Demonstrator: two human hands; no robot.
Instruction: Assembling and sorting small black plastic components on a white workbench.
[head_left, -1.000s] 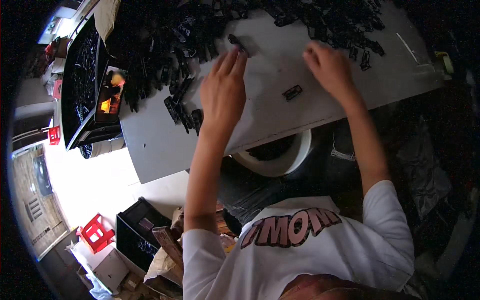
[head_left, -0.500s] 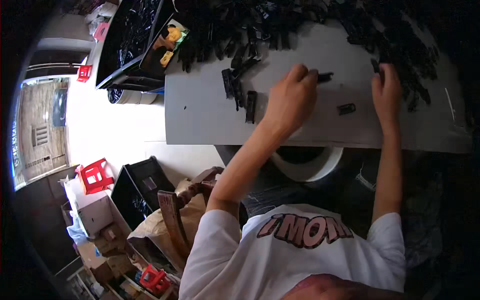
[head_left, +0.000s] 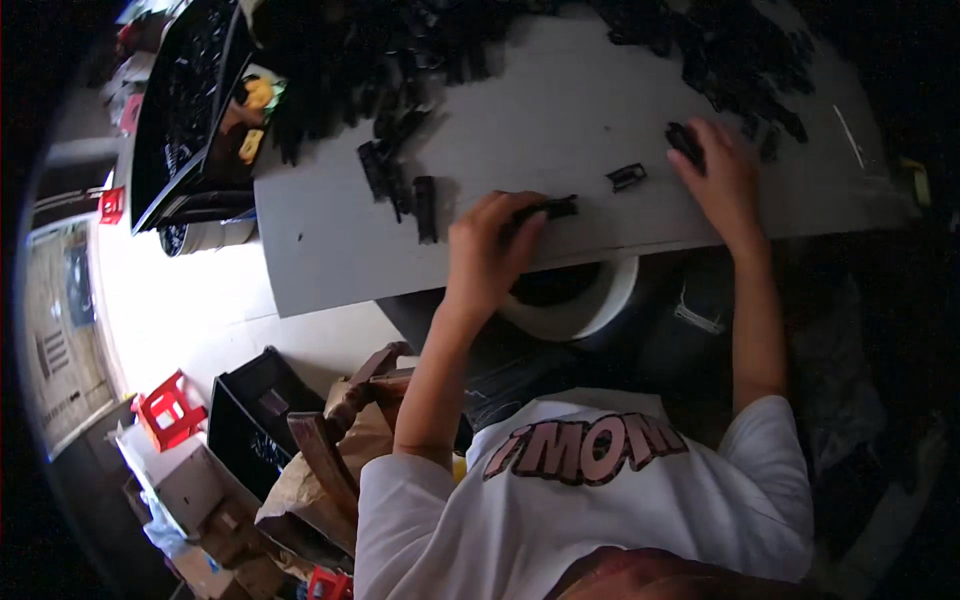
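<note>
My left hand (head_left: 492,245) is closed around a long black plastic part (head_left: 556,207), whose far end sticks out to the right, low over the grey tabletop near its front edge. My right hand (head_left: 722,178) grips another black plastic part (head_left: 686,145) between thumb and fingers, farther right. Between the hands a small hollow black piece (head_left: 627,178) lies on the table. Left of my left hand lies a dark oblong part (head_left: 426,209), with several more black parts (head_left: 383,178) next to it. Their exact kind is too dark to make out.
Heaps of black parts cover the far left (head_left: 400,50) and far right (head_left: 740,75) of the grey table (head_left: 340,240). A white bucket (head_left: 610,305) stands under the front edge. Left are a black crate (head_left: 265,410), a red stool (head_left: 170,410) and a wooden chair (head_left: 325,460).
My left hand has come down toward the table's front edge with its part. My right hand has moved slightly, now showing a black part in its grip. The whole view has shifted and tilted.
</note>
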